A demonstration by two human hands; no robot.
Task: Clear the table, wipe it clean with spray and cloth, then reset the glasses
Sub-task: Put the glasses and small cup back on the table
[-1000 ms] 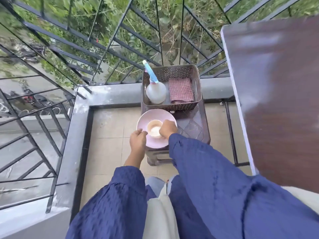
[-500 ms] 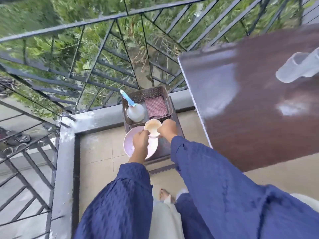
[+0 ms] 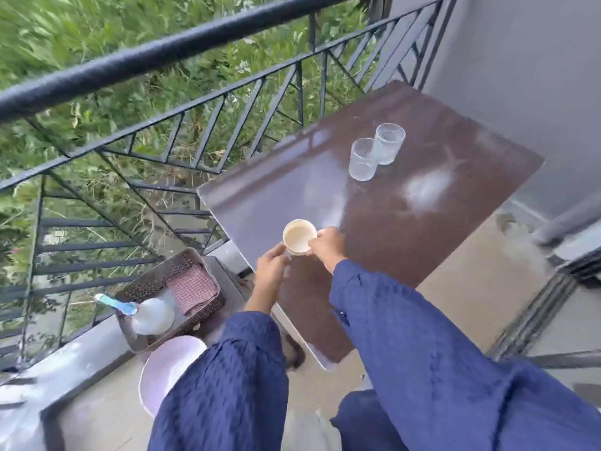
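Right hand (image 3: 327, 249) and left hand (image 3: 270, 268) on cup (image 3: 300, 236)

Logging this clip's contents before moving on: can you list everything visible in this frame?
table: 1, glossy brown, right of centre
smear: 1, whitish, on the table's far half
glasses: 2, clear, upright, table's far end
bowl: 1, cream, held at table's near-left edge
basket: 1, brown, perforated, lower left
spray bottle: 1, white with blue nozzle, in the basket
cloth: 1, red checked, folded in the basket
plate: 1, pink, bottom left, partly hidden
railing: 1, black, across the top
left hand: 1, blue-sleeved, holds bowl's left side
right hand: 1, blue-sleeved, pinches bowl's right rim
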